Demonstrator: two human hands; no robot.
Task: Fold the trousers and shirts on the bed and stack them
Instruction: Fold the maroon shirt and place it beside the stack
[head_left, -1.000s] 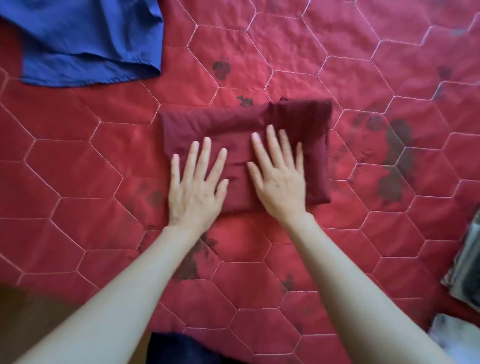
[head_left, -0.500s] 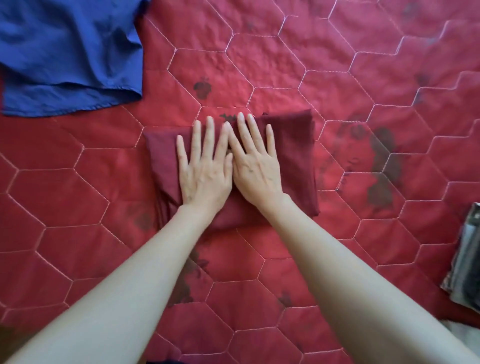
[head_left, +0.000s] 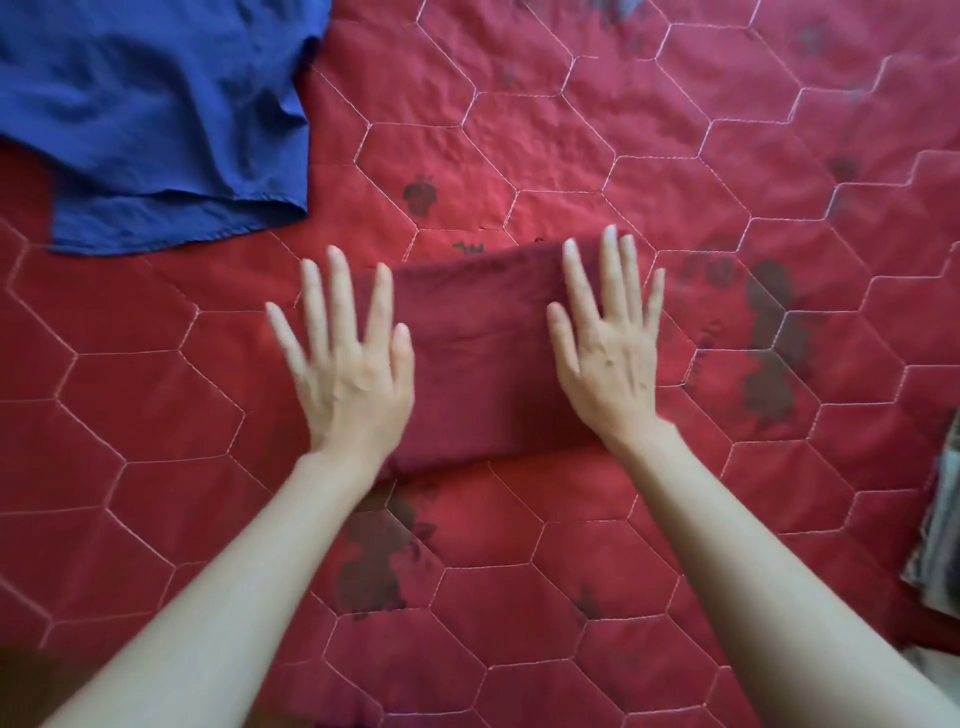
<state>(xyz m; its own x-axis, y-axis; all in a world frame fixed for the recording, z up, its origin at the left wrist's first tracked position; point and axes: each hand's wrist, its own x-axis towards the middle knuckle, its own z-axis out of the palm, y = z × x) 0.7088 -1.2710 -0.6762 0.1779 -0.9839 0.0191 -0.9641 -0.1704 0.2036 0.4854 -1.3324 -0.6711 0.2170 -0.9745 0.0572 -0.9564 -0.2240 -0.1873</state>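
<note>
On a red quilted bedspread (head_left: 649, 145) stitched in hexagons, a person's left hand (head_left: 353, 384) and right hand (head_left: 613, 364) lie flat with fingers spread, palms down, gripping nothing, one at each end of a folded maroon garment (head_left: 483, 353). The folded piece sits at the middle of the bed. A rumpled blue garment (head_left: 150, 114) lies unfolded well apart at upper left. Striped fabric (head_left: 943, 525), partly cut off, shows at the right edge.
</note>
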